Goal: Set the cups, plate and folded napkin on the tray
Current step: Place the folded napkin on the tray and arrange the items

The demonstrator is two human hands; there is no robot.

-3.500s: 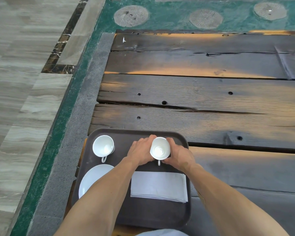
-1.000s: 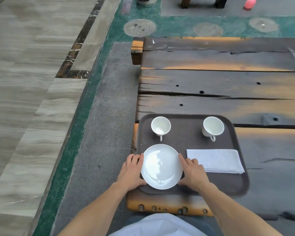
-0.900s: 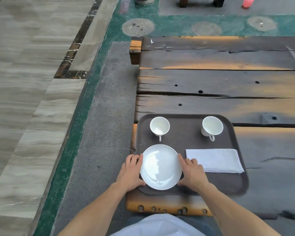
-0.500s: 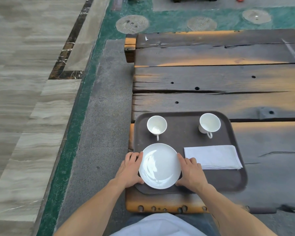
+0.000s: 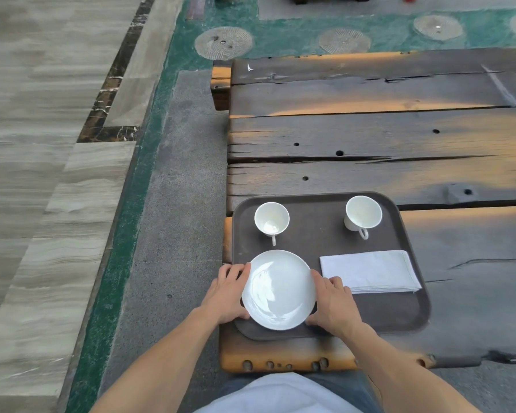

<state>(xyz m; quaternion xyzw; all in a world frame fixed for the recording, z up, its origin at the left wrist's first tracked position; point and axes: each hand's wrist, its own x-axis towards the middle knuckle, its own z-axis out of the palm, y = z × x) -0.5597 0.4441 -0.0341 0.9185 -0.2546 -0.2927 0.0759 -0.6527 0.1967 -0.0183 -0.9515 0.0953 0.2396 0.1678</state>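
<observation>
Head view: looking down on a brown tray (image 5: 316,248) at the near left corner of a dark plank bench (image 5: 370,120).
Left hand (image 5: 225,293): flat against the left rim of the white plate (image 5: 279,289), fingers curved to the edge; a light cradling grip, not clenched.
Plate: lies on the tray's near left part, its near edge close to the tray lip.
Right hand (image 5: 332,302): pressed to the plate's right rim in the same light grip, just beside the folded napkin (image 5: 370,271).
Step in hand: by my judgement, settling the plate in its place.
How to do it well: keep both palms low and even, nudge the plate slightly away from the near lip, leave a gap to the napkin, then let go with both hands together so it does not spin.
Cups: two, a left cup (image 5: 271,219) and a right cup (image 5: 363,216), upright at the tray's far side, well apart, handles toward the person.
Plates: one.
Napkins: one, near right on the tray.
Trays: one.
Progress: all four pieces appear to be on the tray.
</observation>
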